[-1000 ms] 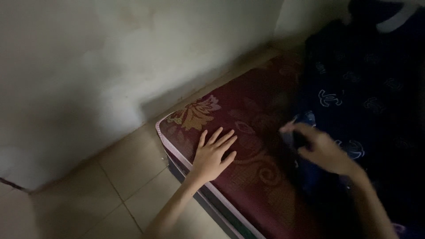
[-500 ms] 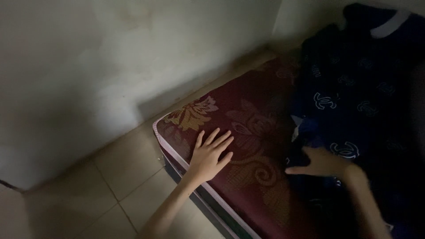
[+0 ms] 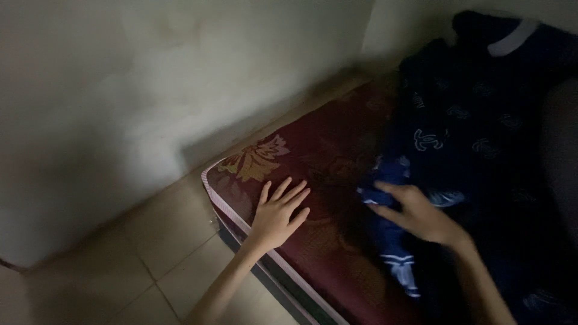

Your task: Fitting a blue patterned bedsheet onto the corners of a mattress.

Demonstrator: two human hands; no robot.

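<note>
Two hands are at work on the mattress [image 3: 337, 241] as I watch from the head view. My left hand [image 3: 276, 215] lies flat with fingers spread near the mattress's front-left corner, palm down on the maroon cover, holding nothing. My right hand [image 3: 415, 212] has shifted: half a second ago it lay lower on the bed with fingers pointing left along the cloth's edge; now it sits higher, fingers curled loosely onto a bunched fold of the dark blue garment [image 3: 469, 138], though whether it truly pinches the cloth I cannot tell in this dim, blurred light. The fold has come with it, drawn leftward toward the middle of the mattress, which I judge to mean the garment is being pulled out and spread.

The garment lies heaped over the right half of the mattress up to the far right corner by the wall [image 3: 150, 90]. It is soft and crumpled, dark blue with a small pale repeated print, a white band at its neck and pale stripes at a hem near the front edge. The mattress cover is woven maroon with a gold flower pattern and pale piping. Beige tiles [image 3: 162, 259] cover the floor beside it.
</note>
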